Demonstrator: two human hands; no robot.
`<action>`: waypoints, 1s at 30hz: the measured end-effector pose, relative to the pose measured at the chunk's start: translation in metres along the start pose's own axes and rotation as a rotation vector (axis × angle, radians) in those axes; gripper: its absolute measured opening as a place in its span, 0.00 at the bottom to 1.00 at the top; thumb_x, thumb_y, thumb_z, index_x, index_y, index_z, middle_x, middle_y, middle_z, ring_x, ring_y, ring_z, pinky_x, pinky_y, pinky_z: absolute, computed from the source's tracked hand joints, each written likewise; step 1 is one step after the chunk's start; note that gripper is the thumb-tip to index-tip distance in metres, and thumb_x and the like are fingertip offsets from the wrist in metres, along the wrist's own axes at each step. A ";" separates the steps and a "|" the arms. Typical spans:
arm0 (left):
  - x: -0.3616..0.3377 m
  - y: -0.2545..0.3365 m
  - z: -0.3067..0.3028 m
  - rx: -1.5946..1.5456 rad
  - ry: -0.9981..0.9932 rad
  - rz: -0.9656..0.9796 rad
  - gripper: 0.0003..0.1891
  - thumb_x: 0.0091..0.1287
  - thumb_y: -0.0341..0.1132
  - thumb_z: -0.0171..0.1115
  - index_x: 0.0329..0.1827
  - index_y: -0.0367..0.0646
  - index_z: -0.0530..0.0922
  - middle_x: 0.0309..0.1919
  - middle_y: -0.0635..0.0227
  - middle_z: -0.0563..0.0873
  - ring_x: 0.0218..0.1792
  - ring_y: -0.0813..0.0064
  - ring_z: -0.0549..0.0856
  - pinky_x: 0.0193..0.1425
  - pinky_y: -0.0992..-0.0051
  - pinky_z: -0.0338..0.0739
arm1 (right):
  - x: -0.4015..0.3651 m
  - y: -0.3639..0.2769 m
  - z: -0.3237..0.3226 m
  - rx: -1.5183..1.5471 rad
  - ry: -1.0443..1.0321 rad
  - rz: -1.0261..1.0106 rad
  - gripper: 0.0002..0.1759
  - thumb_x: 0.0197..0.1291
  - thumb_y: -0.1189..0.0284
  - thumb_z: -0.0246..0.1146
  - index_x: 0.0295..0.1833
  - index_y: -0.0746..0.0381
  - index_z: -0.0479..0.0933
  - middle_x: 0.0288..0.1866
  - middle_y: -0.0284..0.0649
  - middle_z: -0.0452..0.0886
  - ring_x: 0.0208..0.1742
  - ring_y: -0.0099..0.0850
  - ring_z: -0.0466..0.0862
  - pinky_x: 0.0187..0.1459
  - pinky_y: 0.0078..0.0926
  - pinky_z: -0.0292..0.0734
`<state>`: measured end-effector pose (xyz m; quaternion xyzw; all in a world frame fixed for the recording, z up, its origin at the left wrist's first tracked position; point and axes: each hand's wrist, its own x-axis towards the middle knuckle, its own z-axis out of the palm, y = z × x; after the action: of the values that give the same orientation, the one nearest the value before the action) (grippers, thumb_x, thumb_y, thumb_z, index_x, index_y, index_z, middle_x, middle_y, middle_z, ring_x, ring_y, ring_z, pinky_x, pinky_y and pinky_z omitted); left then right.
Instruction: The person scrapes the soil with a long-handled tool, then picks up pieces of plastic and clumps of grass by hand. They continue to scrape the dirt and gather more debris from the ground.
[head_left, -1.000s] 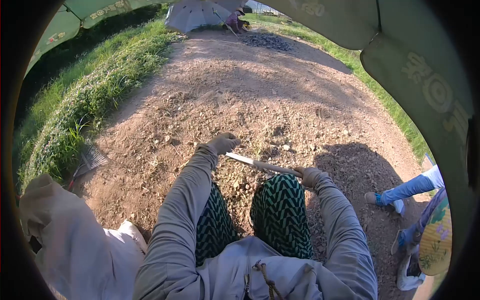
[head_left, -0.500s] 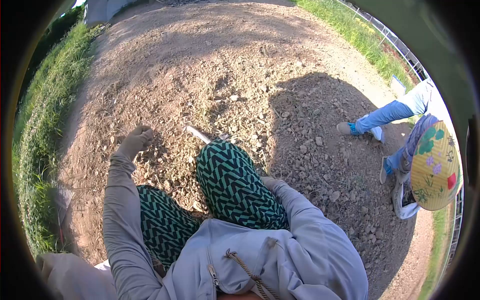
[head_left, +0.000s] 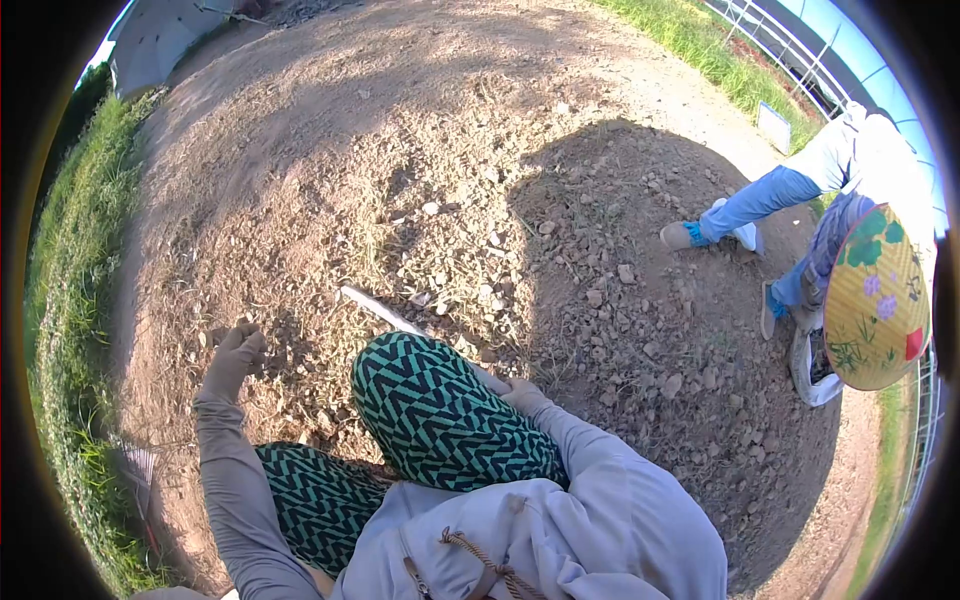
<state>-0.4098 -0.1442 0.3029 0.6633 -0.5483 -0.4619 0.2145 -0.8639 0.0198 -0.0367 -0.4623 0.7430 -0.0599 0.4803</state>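
Note:
My left hand [head_left: 236,358] hangs low over the clods at the left, its fingers curled together. Whatever it may hold is too small to make out. Beyond my patterned right knee, my right hand [head_left: 522,396] grips a pale stick-like handle [head_left: 378,308]. That handle slants from the right hand, behind the knee, to a free end on the soil; the knee hides its middle. Loose clods and dry weeds [head_left: 375,245] lie around its far end.
A person [head_left: 790,205] in blue trousers stands at the right, near a woven hat [head_left: 877,300] with painted flowers and a pale sack [head_left: 812,368]. Tall grass [head_left: 75,300] borders the left side. A rake-like tool [head_left: 140,465] lies at the lower left.
The view has shifted. More of the handle shows, and my right hand has come into fuller view beside my knee. My left hand appears lower and further left, still curled.

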 end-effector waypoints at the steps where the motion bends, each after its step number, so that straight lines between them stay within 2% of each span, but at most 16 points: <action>1: 0.004 0.003 0.003 -0.007 0.006 -0.003 0.22 0.74 0.47 0.55 0.63 0.40 0.73 0.44 0.67 0.83 0.40 0.77 0.82 0.44 0.76 0.79 | -0.003 -0.003 -0.007 -0.020 0.014 -0.003 0.31 0.44 0.59 0.68 0.55 0.63 0.78 0.51 0.50 0.84 0.51 0.41 0.84 0.53 0.34 0.77; 4: 0.016 0.013 0.011 -0.004 -0.013 0.025 0.23 0.74 0.47 0.55 0.63 0.40 0.73 0.44 0.66 0.83 0.41 0.77 0.82 0.46 0.75 0.79 | -0.001 0.030 -0.011 0.368 0.017 -0.061 0.31 0.46 0.63 0.67 0.59 0.60 0.76 0.53 0.49 0.83 0.53 0.40 0.83 0.55 0.33 0.76; 5: 0.021 0.014 0.013 -0.022 -0.040 0.034 0.21 0.74 0.45 0.55 0.62 0.39 0.73 0.43 0.67 0.83 0.41 0.77 0.82 0.45 0.76 0.79 | 0.005 0.047 -0.015 0.496 -0.006 -0.078 0.33 0.46 0.66 0.68 0.62 0.59 0.74 0.48 0.43 0.84 0.48 0.32 0.83 0.50 0.28 0.76; 8: 0.039 0.007 0.013 -0.106 -0.129 0.039 0.19 0.74 0.42 0.55 0.61 0.39 0.74 0.43 0.67 0.83 0.40 0.78 0.81 0.44 0.76 0.79 | -0.042 0.054 -0.066 0.838 0.069 -0.056 0.33 0.50 0.69 0.68 0.65 0.58 0.73 0.44 0.36 0.82 0.39 0.26 0.80 0.41 0.24 0.76; 10: 0.036 0.016 0.019 -0.099 -0.112 0.060 0.17 0.74 0.41 0.55 0.59 0.39 0.74 0.41 0.69 0.83 0.39 0.79 0.81 0.43 0.77 0.78 | -0.087 0.031 -0.108 0.763 0.275 0.062 0.31 0.55 0.68 0.69 0.66 0.58 0.72 0.41 0.32 0.81 0.31 0.22 0.76 0.32 0.22 0.73; 12: 0.036 0.016 0.021 -0.103 -0.131 0.075 0.17 0.74 0.41 0.55 0.59 0.40 0.75 0.40 0.70 0.82 0.39 0.79 0.81 0.43 0.77 0.78 | -0.084 0.058 -0.134 0.681 0.459 -0.017 0.30 0.58 0.65 0.70 0.65 0.59 0.72 0.37 0.31 0.80 0.26 0.21 0.73 0.27 0.22 0.71; 14: 0.030 0.020 0.022 -0.048 -0.128 0.088 0.17 0.74 0.42 0.55 0.59 0.41 0.75 0.41 0.69 0.83 0.40 0.79 0.81 0.45 0.77 0.79 | -0.109 0.052 -0.176 0.673 0.494 0.180 0.29 0.59 0.66 0.70 0.65 0.57 0.72 0.37 0.32 0.81 0.26 0.22 0.75 0.29 0.24 0.73; 16: 0.024 0.023 0.021 -0.039 -0.130 0.090 0.17 0.74 0.43 0.55 0.59 0.42 0.75 0.42 0.68 0.83 0.41 0.78 0.81 0.47 0.75 0.79 | -0.122 0.058 -0.204 0.640 0.522 0.245 0.31 0.59 0.66 0.69 0.68 0.54 0.70 0.38 0.34 0.81 0.27 0.24 0.76 0.30 0.25 0.75; 17: 0.023 0.022 0.019 -0.053 -0.147 0.094 0.19 0.74 0.44 0.56 0.60 0.41 0.74 0.44 0.67 0.83 0.41 0.77 0.82 0.49 0.74 0.79 | -0.121 0.072 -0.215 0.483 0.539 0.231 0.33 0.60 0.64 0.68 0.70 0.53 0.68 0.42 0.37 0.83 0.31 0.28 0.79 0.35 0.29 0.78; 18: 0.020 0.022 0.019 -0.050 -0.122 0.089 0.19 0.74 0.43 0.56 0.61 0.41 0.74 0.42 0.68 0.82 0.40 0.79 0.81 0.47 0.76 0.79 | -0.116 0.085 -0.226 0.327 0.552 0.212 0.34 0.60 0.63 0.67 0.72 0.51 0.66 0.45 0.41 0.84 0.36 0.33 0.83 0.40 0.33 0.81; 21: 0.007 0.017 0.012 -0.047 -0.063 0.075 0.18 0.75 0.41 0.55 0.62 0.42 0.73 0.39 0.71 0.81 0.36 0.83 0.79 0.41 0.80 0.77 | -0.100 0.099 -0.256 -0.083 0.539 0.233 0.35 0.62 0.62 0.62 0.74 0.51 0.62 0.54 0.50 0.83 0.51 0.43 0.85 0.55 0.40 0.79; 24: 0.008 0.001 -0.003 -0.018 -0.049 0.047 0.22 0.73 0.43 0.57 0.64 0.41 0.72 0.44 0.67 0.83 0.44 0.77 0.81 0.48 0.74 0.79 | -0.070 0.060 -0.286 -0.280 0.530 0.352 0.36 0.58 0.64 0.64 0.73 0.51 0.62 0.58 0.51 0.80 0.59 0.45 0.81 0.60 0.37 0.75; 26: 0.007 -0.007 -0.006 -0.046 -0.053 0.039 0.21 0.73 0.43 0.56 0.64 0.41 0.72 0.43 0.68 0.83 0.42 0.78 0.81 0.47 0.75 0.78 | -0.059 0.008 -0.303 -0.353 0.475 0.346 0.33 0.58 0.66 0.64 0.70 0.53 0.65 0.58 0.51 0.80 0.59 0.48 0.80 0.60 0.41 0.75; 30: 0.002 -0.007 -0.011 -0.021 -0.027 0.046 0.21 0.73 0.42 0.56 0.64 0.41 0.72 0.42 0.69 0.83 0.40 0.79 0.80 0.47 0.76 0.78 | -0.047 0.004 -0.318 -0.467 0.467 0.245 0.31 0.58 0.66 0.65 0.68 0.56 0.66 0.58 0.52 0.80 0.59 0.48 0.80 0.59 0.41 0.76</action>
<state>-0.3970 -0.1465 0.3015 0.6421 -0.5612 -0.4716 0.2245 -1.1063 -0.0557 0.1612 -0.4409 0.8764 0.0658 0.1823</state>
